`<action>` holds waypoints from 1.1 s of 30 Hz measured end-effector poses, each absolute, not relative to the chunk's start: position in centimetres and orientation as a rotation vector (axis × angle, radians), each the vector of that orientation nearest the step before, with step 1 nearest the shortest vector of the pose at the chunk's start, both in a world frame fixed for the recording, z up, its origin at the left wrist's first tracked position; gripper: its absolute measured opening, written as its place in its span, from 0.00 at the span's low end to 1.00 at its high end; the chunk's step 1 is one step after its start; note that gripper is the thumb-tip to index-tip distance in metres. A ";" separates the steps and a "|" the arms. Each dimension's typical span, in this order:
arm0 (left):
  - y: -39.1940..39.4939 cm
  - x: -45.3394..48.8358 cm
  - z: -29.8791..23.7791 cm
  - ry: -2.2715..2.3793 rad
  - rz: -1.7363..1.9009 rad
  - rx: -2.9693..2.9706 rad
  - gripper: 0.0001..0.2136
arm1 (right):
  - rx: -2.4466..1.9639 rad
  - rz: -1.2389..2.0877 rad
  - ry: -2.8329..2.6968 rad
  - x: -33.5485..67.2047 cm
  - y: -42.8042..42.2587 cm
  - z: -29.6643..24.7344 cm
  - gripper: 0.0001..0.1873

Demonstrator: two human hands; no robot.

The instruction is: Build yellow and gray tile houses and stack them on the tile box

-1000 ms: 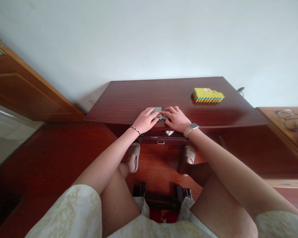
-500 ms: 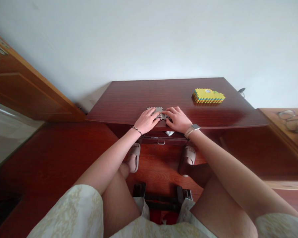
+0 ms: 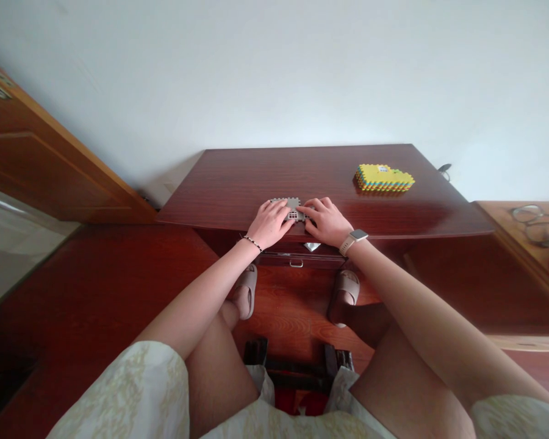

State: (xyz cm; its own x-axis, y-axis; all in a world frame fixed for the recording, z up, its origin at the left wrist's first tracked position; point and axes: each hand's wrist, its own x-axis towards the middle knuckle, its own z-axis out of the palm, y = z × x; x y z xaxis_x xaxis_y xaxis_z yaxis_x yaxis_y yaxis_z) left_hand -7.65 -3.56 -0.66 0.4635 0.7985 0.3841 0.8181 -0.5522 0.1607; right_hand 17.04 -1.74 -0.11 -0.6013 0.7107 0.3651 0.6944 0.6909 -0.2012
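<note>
A grey foam puzzle panel (image 3: 294,203) with toothed edges and a gridded window cutout lies at the front edge of the dark red-brown table (image 3: 238,177). My left hand (image 3: 271,223) grips its left part, fingers bent over the top and thumb at the near edge. On the opposite side, my right hand (image 3: 327,221) holds the right part, its forefinger reaching toward the middle. Both hands cover much of the panel, so I cannot tell whether it is one piece or two joined ones. Farther right sits a stack of yellow foam puzzle sheets (image 3: 384,177) with toothed, multicoloured edges.
Under the tabletop is a drawer with a metal handle (image 3: 296,263), and a small silvery packet (image 3: 312,246) lies above it. A wooden surface at right bears a pair of glasses (image 3: 537,222). The white wall (image 3: 274,73) stands behind the table; a wooden door (image 3: 50,152) is at left.
My right forefinger has slid slightly left on the grey panel, and its right-hand cutout is more covered. Both hands otherwise keep their place.
</note>
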 end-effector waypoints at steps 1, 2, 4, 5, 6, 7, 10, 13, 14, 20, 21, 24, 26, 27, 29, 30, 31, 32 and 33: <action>-3.7 -7.5 -0.5 -1.459 -0.654 -2.642 0.14 | -1.097 0.050 -2.489 17.0 -1.7 -0.1 0.29; -3.8 -7.3 -0.3 -1.456 -0.656 -2.641 0.14 | -1.100 0.050 -2.493 17.0 -1.7 -0.1 0.29; -3.8 -7.2 -0.1 -1.462 -0.674 -2.646 0.14 | -1.101 0.061 -2.496 17.0 -1.6 -0.2 0.29; -3.8 -7.1 -0.1 -1.469 -0.688 -2.648 0.14 | -1.100 0.069 -2.494 17.0 -1.6 -0.2 0.29; -3.7 -7.1 -0.2 -1.477 -0.703 -2.649 0.14 | -1.100 0.074 -2.491 17.1 -1.5 -0.2 0.29; -3.6 -7.1 -0.2 -1.482 -0.718 -2.650 0.14 | -1.098 0.076 -2.486 17.1 -1.5 -0.3 0.29; -3.4 -7.3 -0.6 -1.499 -0.763 -2.644 0.15 | -1.083 0.075 -2.478 17.2 -1.3 -0.4 0.29; -3.4 -7.4 -0.9 -1.515 -0.788 -2.637 0.15 | -1.057 0.085 -2.477 17.3 -1.3 -0.4 0.28; -3.4 -7.5 -1.0 -1.520 -0.789 -2.635 0.16 | -1.048 0.096 -2.473 17.4 -1.3 -0.4 0.28; -3.0 -8.0 -1.1 -1.596 -0.844 -2.591 0.24 | -1.001 0.247 -2.401 17.9 -0.6 -0.4 0.31; -2.9 -8.2 -1.1 -1.621 -0.857 -2.577 0.25 | -0.995 0.274 -2.395 18.0 -0.4 -0.4 0.32; -2.6 -9.0 -1.2 -1.701 -0.881 -2.514 0.26 | -0.991 0.333 -2.382 18.2 -0.1 -0.5 0.35; -2.5 -9.5 -1.3 -1.745 -0.885 -2.479 0.25 | -0.998 0.366 -2.367 18.2 -0.1 -0.5 0.35; -2.5 -9.7 -1.3 -1.770 -0.883 -2.468 0.25 | -0.998 0.386 -2.358 18.3 0.0 -0.5 0.35; -2.5 -9.9 -1.2 -1.826 -0.873 -2.454 0.25 | -0.990 0.426 -2.335 18.4 0.0 -0.5 0.34; -2.5 -10.0 -1.1 -1.852 -0.868 -2.452 0.25 | -0.983 0.442 -2.322 18.4 0.1 -0.5 0.34; -2.6 -10.0 -1.0 -1.871 -0.868 -2.452 0.25 | -0.977 0.456 -2.311 18.5 0.2 -0.6 0.35; -2.6 -9.9 -0.9 -1.885 -0.875 -2.456 0.25 | -0.974 0.469 -2.299 18.6 0.3 -0.6 0.35; -2.6 -9.8 -0.8 -1.896 -0.889 -2.462 0.25 | -0.973 0.482 -2.286 18.7 0.4 -0.7 0.36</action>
State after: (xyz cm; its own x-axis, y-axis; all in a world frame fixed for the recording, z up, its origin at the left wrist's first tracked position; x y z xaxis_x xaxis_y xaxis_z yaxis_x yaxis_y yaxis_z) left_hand -9.85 -2.63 -0.83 0.1620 0.9166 0.3654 0.8670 -0.3091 0.3909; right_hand 18.67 0.40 -0.71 -0.5502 0.7409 0.3852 0.5224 0.6652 -0.5335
